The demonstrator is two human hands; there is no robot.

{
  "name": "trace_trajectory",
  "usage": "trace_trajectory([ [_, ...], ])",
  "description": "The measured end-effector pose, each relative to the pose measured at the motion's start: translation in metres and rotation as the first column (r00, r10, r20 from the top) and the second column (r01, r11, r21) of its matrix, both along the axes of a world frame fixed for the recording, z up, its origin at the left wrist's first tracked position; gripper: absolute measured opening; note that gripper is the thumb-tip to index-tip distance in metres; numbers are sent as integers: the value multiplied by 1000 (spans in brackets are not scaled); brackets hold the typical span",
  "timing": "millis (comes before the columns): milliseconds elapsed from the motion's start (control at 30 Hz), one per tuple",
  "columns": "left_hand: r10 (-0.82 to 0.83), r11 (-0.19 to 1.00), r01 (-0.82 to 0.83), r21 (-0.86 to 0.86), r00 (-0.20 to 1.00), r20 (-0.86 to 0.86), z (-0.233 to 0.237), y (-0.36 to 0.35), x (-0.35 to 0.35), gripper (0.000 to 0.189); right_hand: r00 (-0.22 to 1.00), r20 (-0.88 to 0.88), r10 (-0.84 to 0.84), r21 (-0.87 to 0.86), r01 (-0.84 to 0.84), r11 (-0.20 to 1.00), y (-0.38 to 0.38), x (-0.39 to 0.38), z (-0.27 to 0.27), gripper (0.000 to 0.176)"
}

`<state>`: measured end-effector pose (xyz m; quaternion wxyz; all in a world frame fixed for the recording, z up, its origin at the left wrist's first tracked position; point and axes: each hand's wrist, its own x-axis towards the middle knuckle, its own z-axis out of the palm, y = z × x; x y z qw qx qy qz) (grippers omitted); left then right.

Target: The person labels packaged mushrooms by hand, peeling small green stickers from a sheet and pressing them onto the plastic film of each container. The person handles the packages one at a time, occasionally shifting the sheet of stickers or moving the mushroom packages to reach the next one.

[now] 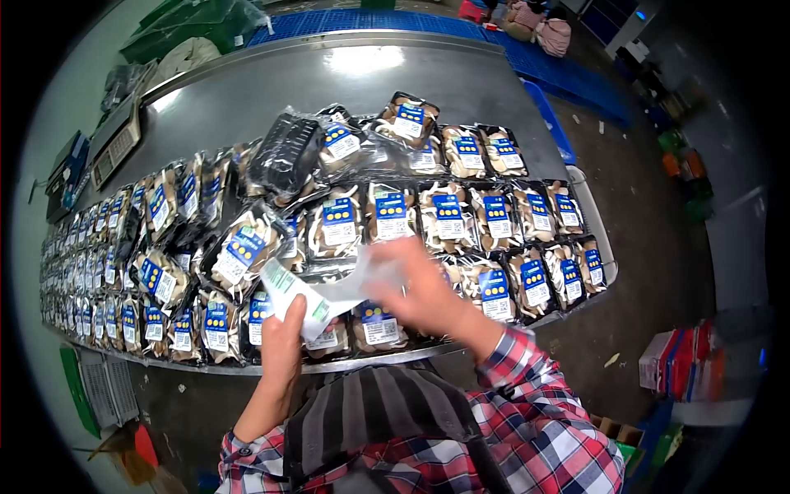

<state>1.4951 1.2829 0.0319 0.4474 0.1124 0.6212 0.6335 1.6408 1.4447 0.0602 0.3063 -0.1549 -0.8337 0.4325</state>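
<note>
My left hand (284,337) pinches a white strip of labels with green print (306,303) between thumb and fingers. At the strip's other end is my right hand (420,288), blurred by motion, its fingers closed on the white backing. Both hands are above rows of black trays of mushrooms wrapped in clear film. Close to the left hand lies a tilted mushroom tray (241,251) with a blue and white label. Below the strip, another mushroom tray (378,323) sits in the front row, partly covered by it.
Many packed trays cover the front of the metal table (329,82). An upside-down black tray (285,152) lies on the pile. A scale (117,152) stands at the left, a blue crate (550,119) at the right. People (539,25) sit at the far back.
</note>
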Motion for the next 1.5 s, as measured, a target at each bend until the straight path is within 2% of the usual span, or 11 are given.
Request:
trace_trajectory([
  [100, -39, 997, 30, -72, 992, -123, -5, -21, -4, 28, 907, 222, -358, 32, 360, 932, 117, 24, -62, 20],
  [167, -54, 996, 44, -79, 990, -134, -1, -31, -1, 26, 754, 553, -355, 14, 417, 909, 154, 37, -60, 20],
  [233, -46, 998, 41, -43, 990, -130, 4, -36, 4, 25, 720, 597, -354, 44, 411, 910, 174, 38, -79, 21],
  [433, -15, 998, 22, 66, 994, -107, 13, -37, 8, 23, 694, 624, -359, 114, 374, 921, 202, 13, -122, 20],
  [500, -19, 996, 32, 89, 991, -136, 16, -32, 9, 22, 664, 596, -452, 519, 111, 847, 194, 14, -128, 24],
  [533, -27, 995, 43, 96, 987, -157, 17, -29, 8, 22, 607, 542, -582, 481, 343, 807, 196, 12, -139, 31],
  [633, -95, 995, 96, -15, 942, -321, 19, -16, 0, 19, 545, 396, -738, 537, 514, 668, 193, 7, -133, 31],
  [733, -56, 998, 55, -12, 960, -275, 13, 4, -2, 24, 927, 130, -351, 225, 317, 921, 150, -6, -73, 19],
  [900, -27, 996, 38, 83, 991, -133, 17, 21, 6, 26, 957, -21, 290, 318, -268, 909, 25, -13, 17, 29],
  [1267, -119, 993, 119, 14, 993, -28, 22, 23, 17, 23, 939, -89, 332, 671, -189, 717, -4, -8, 3, 24],
  [1500, -85, 996, 86, 13, 996, -28, 19, 34, 20, 29, 968, -183, 171, 417, -81, 905, -8, 20, 4, 18],
])
